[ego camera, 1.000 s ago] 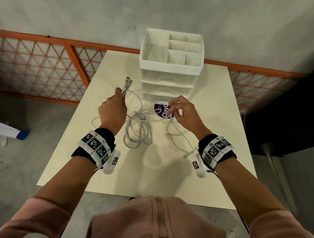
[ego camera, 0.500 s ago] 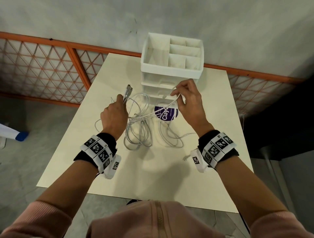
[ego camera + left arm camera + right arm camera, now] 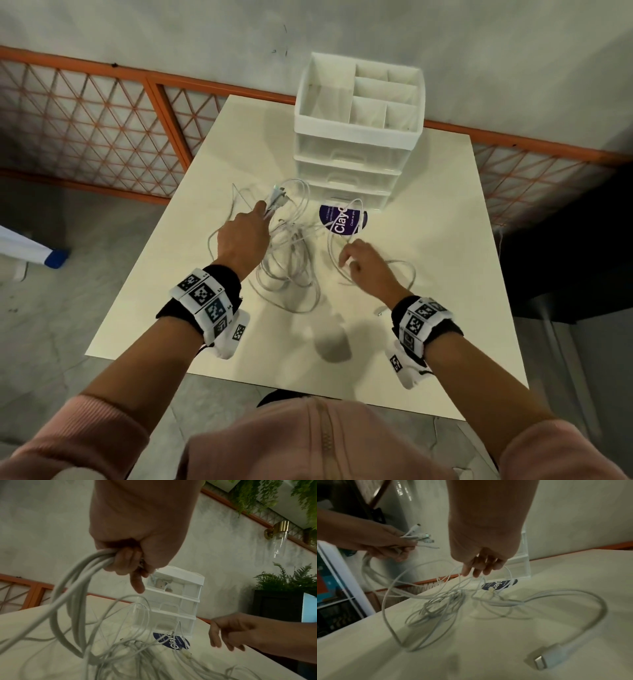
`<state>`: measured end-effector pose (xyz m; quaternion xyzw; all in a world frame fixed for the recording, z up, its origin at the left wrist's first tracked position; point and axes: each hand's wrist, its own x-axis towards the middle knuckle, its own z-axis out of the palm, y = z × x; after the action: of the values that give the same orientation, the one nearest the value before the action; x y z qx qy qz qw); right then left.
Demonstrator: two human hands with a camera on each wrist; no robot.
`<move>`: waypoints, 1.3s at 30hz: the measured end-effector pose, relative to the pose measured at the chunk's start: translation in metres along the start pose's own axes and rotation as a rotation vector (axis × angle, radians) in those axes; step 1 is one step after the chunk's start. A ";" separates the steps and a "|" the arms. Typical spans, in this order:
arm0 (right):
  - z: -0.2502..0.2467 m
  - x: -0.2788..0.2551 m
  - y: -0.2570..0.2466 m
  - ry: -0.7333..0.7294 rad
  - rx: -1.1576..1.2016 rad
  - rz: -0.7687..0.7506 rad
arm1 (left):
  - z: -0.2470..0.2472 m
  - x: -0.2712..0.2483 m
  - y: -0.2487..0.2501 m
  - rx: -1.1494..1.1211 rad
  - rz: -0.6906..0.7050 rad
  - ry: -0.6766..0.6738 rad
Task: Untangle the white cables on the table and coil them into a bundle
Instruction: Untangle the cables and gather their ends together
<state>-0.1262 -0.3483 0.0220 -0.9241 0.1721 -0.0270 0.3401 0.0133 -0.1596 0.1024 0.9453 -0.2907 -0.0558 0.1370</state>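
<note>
1. While our left hand (image 3: 241,241) is raised above the table (image 3: 442,260), its fingers are curled tight round a bunch of the white cables (image 3: 286,270), gripping them just below their plugs.
2. From the right wrist view we see those connector ends (image 3: 423,536) fanning out past the left hand's knuckles, several plugs side by side.
3. From the left wrist view, thick strands (image 3: 68,601) drop out of our left fist in long loops down to the tabletop.
4. We hold our right hand (image 3: 364,262) lower, just over the right side of the tangle, fingers loosely spread and pointing down among thin loops; whether a strand is actually pinched we cannot tell, since the view is blurred there.
5. Most of the white cables lie as a loose knot in the middle of the table, between our two hands.
6. One strand curves off to the right and ends in a flat plug (image 3: 544,658) lying on the table near our right wrist.
7. A purple round sticker (image 3: 342,219) sits on the table under some loops, just in front of a white drawer organiser (image 3: 356,137) at the far edge.
</note>
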 end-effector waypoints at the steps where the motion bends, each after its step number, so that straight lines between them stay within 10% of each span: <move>1: -0.002 0.004 0.006 0.088 -0.019 0.035 | 0.003 -0.001 0.001 -0.033 0.012 -0.006; 8: 0.008 0.010 0.032 -0.108 -0.178 0.373 | 0.011 -0.008 0.017 -0.410 0.083 -0.100; 21: -0.004 0.001 0.030 -0.224 -0.196 0.491 | 0.012 -0.011 0.041 -0.587 0.127 -0.180; 26: -0.033 0.007 0.008 0.057 0.176 0.545 | 0.018 -0.008 0.045 -0.649 0.148 -0.177; 31: -0.067 -0.001 -0.048 0.100 0.787 0.280 | 0.020 -0.009 0.058 -0.867 0.136 -0.240; 39: -0.057 -0.006 -0.083 -0.121 0.464 0.069 | 0.015 -0.004 0.077 -1.037 0.066 -0.247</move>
<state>-0.1166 -0.3226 0.1194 -0.8148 0.1722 0.0011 0.5536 -0.0341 -0.2218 0.1104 0.7302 -0.2683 -0.2988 0.5528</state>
